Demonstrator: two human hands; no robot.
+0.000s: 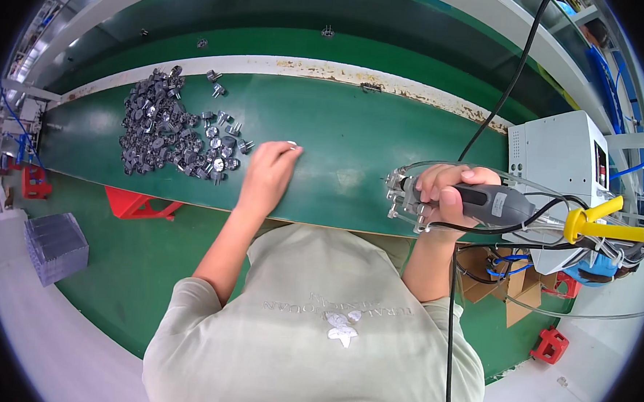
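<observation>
My left hand [269,168] rests on the green tabletop with its fingers pinched together. A small pale glint shows at the fingertips, too small to name. Just to the left lies a heap of small grey round metal parts [154,130] with short stems, several of them scattered close to my hand. On the right, my right hand [446,189] is wrapped round a grey and black hand-held power tool [502,205], held over the front edge of the table. Its metal head [402,194] points left, and clear tubes and a black cable run from it.
A white machine box [554,151] stands at the table's right end. A yellow bracket [601,223] sits beside the cables. A black cable [510,80] hangs from above. Below are red stools [140,204], a cardboard box [518,288] and a grey crate [56,249].
</observation>
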